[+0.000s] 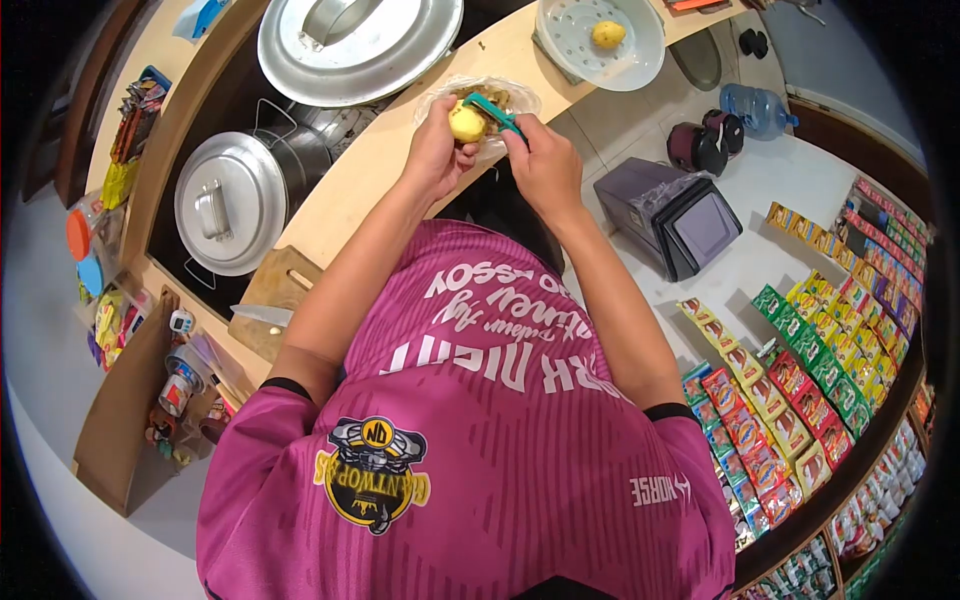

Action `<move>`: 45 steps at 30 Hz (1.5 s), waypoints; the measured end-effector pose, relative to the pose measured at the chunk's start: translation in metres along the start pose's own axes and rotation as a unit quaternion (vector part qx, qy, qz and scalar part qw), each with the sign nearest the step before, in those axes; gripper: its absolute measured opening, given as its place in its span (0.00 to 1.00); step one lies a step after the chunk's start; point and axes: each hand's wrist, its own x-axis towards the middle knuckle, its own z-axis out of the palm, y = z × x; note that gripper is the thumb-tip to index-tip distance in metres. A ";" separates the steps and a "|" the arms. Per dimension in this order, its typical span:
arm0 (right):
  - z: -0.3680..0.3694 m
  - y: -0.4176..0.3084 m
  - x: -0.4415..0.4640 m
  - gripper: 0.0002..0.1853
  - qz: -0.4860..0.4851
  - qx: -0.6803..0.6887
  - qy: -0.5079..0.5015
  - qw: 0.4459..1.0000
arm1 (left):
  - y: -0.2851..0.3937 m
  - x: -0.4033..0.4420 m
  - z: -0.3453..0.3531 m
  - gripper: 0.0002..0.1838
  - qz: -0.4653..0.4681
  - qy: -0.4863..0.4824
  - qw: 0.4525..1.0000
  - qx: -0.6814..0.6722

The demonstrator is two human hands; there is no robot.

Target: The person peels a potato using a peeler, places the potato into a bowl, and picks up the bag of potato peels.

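Note:
My left hand (437, 150) is closed around a yellow peeled potato (466, 122), held above a clear plastic bag (520, 98) on the wooden counter. Brownish peelings show inside the bag. In my right hand (545, 160) is a green peeler (493, 112), its head against or very close to the potato's upper side. Beyond my right hand stands a pale strainer bowl (570, 45) with another yellow potato (607, 35) in it.
Two lidded metal pots (355, 60) (215, 205) stand to the left. A knife (262, 314) lies on a wooden cutting board (275, 285) by my left arm. A dark bin (665, 215) stands on the floor at right, near hanging sachet strips (790, 400).

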 end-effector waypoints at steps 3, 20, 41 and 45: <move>-0.003 -0.002 -0.001 0.10 -0.045 0.025 0.001 0.999 | 0.002 -0.002 0.002 0.26 -0.003 -0.005 1.000 0.006; 0.000 0.012 0.007 0.09 0.022 0.041 0.064 0.997 | 0.005 0.000 0.003 0.22 0.012 -0.029 0.999 0.018; 0.005 0.004 -0.006 0.10 -0.020 0.042 0.037 0.998 | 0.005 -0.005 0.011 0.24 -0.024 -0.031 0.999 0.028; 0.004 0.006 -0.005 0.08 -0.046 0.060 0.047 0.996 | 0.005 -0.006 0.011 0.24 -0.032 -0.043 0.998 0.032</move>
